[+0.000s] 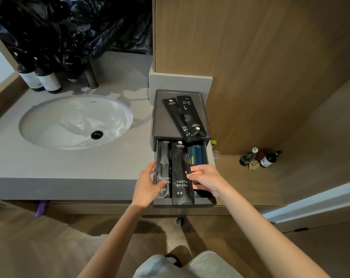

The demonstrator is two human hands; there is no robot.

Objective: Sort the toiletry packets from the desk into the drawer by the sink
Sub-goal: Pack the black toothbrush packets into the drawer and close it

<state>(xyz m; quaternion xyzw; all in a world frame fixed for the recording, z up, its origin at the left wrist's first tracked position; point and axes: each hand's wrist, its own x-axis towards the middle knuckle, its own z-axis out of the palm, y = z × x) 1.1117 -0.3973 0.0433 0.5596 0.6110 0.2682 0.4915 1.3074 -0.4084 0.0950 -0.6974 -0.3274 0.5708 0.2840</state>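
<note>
A dark grey drawer (203,201) stands pulled out from a small box at the right end of the sink counter. Black toothbrush packets lie lengthwise in it: one on the left (163,163), one in the middle (181,173) overhanging the drawer's front, and blue packets (197,155) on the right. My left hand (148,184) holds the drawer's left wall, thumb on the left packet. My right hand (205,180) pinches the middle packet's right edge. Two more black packets (185,117) lie crossed on the box's top tray (164,117).
A white oval sink (76,122) is set in the grey counter (70,165), with two dark bottles (39,79) and black plastic sheeting behind. A wooden wall panel rises right of the box. Small bottles (258,158) stand on a lower wooden shelf at right.
</note>
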